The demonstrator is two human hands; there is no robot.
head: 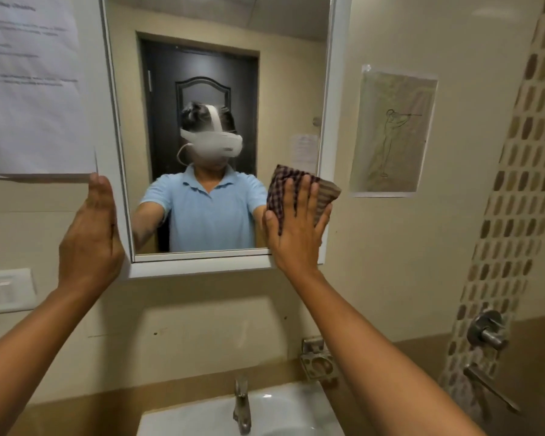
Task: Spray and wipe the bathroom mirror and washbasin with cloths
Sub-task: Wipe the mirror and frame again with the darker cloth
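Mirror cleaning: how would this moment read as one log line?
step: wiping mirror | right hand: pressing checked cloth on glass | left hand: flat on frame | washbasin: untouched

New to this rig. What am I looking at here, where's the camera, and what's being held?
No robot here: a person's two bare hands. The single camera sits on the person's head, looking forward and down; the white headset shows in the mirror. The right hand presses a checked cloth flat against the mirror's lower right corner. The left hand is open and holds nothing, resting at the mirror's left frame. Below are the washbasin and its tap. No spray bottle is in view.
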